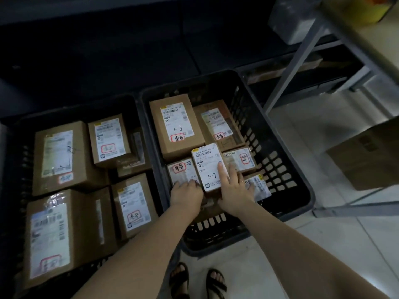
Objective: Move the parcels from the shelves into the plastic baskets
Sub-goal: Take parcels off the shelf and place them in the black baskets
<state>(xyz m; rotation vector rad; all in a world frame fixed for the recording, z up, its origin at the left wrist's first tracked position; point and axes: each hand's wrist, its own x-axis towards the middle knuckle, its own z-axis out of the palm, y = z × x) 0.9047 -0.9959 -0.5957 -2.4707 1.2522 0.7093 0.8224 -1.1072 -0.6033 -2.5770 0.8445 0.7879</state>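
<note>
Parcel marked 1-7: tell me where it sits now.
Head view: the 1-7 parcel is in the right basket, near its front, between the left hand and right hand.

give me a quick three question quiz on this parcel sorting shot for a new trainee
1. True or false: the right hand rests on the parcel marked 1-7.
2. Which basket holds that parcel? A. left B. right C. neither
3. Fill in: the person wears black ___.
Key: 1 true; 2 B, the right basket; 3 sandals.
</note>
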